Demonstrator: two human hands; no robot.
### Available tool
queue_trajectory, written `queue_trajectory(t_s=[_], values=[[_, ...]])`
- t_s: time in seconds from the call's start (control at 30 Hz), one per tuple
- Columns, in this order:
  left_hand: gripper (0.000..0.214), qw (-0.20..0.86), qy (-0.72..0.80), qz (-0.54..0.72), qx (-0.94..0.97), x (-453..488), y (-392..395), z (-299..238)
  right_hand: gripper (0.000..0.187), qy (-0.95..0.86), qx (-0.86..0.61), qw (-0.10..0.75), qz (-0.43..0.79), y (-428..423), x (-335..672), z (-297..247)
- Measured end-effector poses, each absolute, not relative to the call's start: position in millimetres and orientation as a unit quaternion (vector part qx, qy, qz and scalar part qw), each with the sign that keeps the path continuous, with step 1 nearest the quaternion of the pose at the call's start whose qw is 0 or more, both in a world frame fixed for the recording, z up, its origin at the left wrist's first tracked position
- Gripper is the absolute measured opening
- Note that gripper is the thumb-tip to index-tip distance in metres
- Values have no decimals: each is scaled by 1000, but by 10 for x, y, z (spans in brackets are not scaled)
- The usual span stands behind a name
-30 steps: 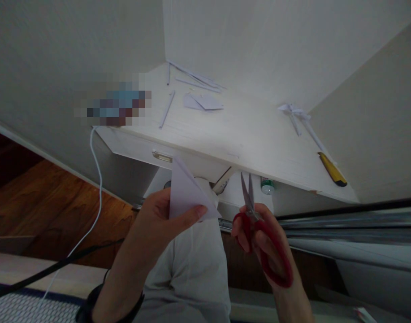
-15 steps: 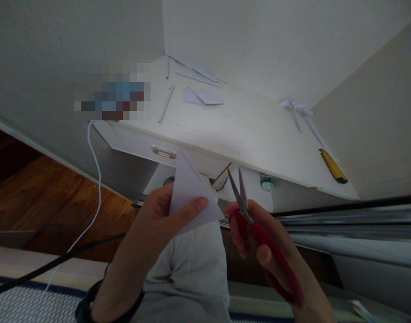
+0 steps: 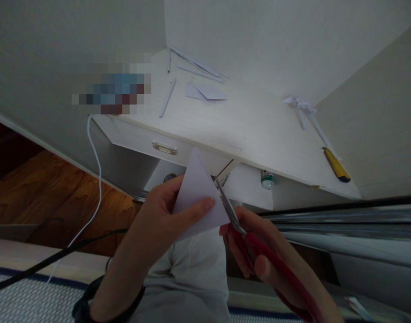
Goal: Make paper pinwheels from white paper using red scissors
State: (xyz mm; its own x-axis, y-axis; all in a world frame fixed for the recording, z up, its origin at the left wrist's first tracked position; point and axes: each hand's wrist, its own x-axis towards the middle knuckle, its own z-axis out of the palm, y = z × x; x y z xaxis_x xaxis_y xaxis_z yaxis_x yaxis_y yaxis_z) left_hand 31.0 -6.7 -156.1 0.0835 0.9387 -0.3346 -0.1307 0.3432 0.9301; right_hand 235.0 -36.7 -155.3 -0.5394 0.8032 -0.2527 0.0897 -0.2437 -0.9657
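Observation:
Between the thumb and fingers of my left hand (image 3: 171,215) is a folded white sheet of paper (image 3: 198,188), its pointed tip upward. My right hand (image 3: 259,242) grips red-handled scissors (image 3: 232,213). Their metal blades lie close along the paper's right edge and look nearly together; whether they touch the paper I cannot tell. Both hands are above my lap, in front of the white desk (image 3: 259,130). Farther back on the desktop lie folded paper pieces (image 3: 207,92).
Thin paper rolls (image 3: 167,98) lie at the desk's back left. A paper construction (image 3: 301,107) and a yellow-and-black utility knife (image 3: 336,165) are at the right. A green-labelled jar (image 3: 267,179) stands below the desktop. A white cable (image 3: 99,179) hangs at left.
The scissors have moved left against the paper's side, and their blades have come closer together. The paper has shifted slightly right, still in my left hand.

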Motion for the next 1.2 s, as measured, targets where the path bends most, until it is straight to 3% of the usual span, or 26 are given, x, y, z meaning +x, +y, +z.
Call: queue_trajectory(t_s=[1.2], values=[[20, 571, 537, 489, 382, 315, -117, -1619, 59, -538, -462, 240, 663, -382, 2267, -1490]])
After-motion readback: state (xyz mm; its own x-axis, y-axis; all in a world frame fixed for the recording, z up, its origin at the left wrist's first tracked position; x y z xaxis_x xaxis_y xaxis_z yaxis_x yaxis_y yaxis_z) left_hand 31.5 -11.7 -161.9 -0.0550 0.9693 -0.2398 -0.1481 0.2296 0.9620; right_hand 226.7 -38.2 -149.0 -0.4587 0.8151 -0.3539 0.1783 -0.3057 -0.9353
